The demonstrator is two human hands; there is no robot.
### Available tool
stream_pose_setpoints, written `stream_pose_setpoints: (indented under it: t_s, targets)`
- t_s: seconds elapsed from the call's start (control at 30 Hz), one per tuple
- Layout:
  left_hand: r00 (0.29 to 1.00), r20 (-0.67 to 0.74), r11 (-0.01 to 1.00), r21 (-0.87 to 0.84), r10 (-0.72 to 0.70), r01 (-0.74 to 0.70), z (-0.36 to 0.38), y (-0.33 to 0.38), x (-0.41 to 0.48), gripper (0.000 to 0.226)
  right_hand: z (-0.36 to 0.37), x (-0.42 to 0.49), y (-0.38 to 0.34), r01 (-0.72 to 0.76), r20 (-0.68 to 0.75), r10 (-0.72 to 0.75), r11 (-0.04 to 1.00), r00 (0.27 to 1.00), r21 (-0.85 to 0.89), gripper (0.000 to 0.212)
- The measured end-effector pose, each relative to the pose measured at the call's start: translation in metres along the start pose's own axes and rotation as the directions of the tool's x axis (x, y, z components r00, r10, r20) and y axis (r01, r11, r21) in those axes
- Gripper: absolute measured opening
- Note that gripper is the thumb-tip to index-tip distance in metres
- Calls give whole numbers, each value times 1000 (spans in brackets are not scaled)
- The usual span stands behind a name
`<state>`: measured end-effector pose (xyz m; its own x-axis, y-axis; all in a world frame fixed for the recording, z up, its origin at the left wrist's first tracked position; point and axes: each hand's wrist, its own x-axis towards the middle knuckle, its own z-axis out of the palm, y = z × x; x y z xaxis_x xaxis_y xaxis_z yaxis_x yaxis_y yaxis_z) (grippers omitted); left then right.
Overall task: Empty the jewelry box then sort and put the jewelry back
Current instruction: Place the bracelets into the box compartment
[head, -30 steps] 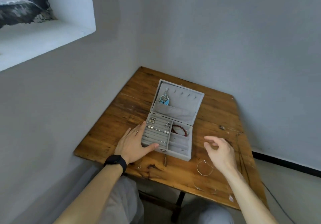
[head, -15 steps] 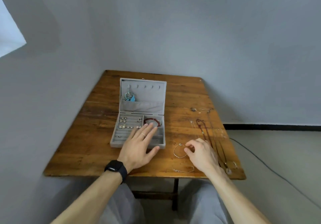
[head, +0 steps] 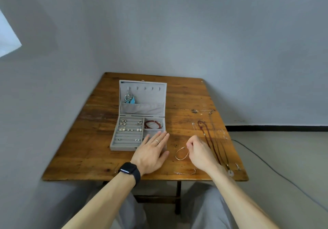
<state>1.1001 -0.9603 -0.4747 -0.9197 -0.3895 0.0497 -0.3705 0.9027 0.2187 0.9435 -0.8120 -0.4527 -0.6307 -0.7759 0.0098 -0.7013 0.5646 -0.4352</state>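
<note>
Right hand [head: 198, 155] pinches bangle [head: 179, 157]; left hand [head: 150, 151] flat on jewelry box [head: 148, 95].
Necklaces [head: 210, 137] at 3 o'clock could snag.

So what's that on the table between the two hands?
A thin gold bangle lies on the wooden table between the left hand and the right hand, close by the right hand's curled fingers. The head view shows it.

The jewelry box [head: 113, 140] sits on the table [head: 85, 150], earrings [head: 130, 129] in its left compartment, a bracelet [head: 152, 124] in its far-right one. A bangle [head: 181, 153] is at the box's 4 o'clock, necklaces [head: 209, 136] at 3 o'clock.
</note>
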Motion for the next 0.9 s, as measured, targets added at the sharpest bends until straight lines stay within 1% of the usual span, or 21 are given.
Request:
stream_pose_setpoints:
  t_s: [0.1, 0.2, 0.27, 0.33, 0.4, 0.53, 0.67, 0.9]
  targets:
    - [984, -126, 989, -96, -123, 111, -11, -28, -10, 71, -10, 8, -10, -45, -36, 51, 988, 998, 148, 5]
    - [942, -230, 959, -204, -244, 198, -23, -67, -25, 77, -19, 19, -23, -69, -58, 87, 964, 995, 258, 8]
    - [917, -229, 932, -240, -325, 271, -28, -91, -35, 78, -21, 29, -31, -67, -79, 96, 948, 992, 310, 8]
    - [906, -189, 910, -255, -379, 328, -30, -110, -44, 78, -22, 38, -38, -68, -91, 104, 941, 990, 333, 8]
    - [920, -152, 920, -219, -362, 326, -27, -123, -51, 79, -21, 45, -47, -69, -99, 111, 932, 989, 355, 10]
    - [944, -136, 943, -192, -300, 272, -10, -137, -64, 84, -14, 56, -72, -55, -83, 101, 897, 991, 439, 11]
    - [934, -178, 939, -214, -310, 271, -5, -137, -66, 76, -3, 61, -91, -46, -56, 79, 893, 995, 448, 10]
    - [928, -199, 938, -215, -314, 271, -4, -137, -66, 81, 24, 69, -117, -21, -15, 31, 888, 999, 459, 13]
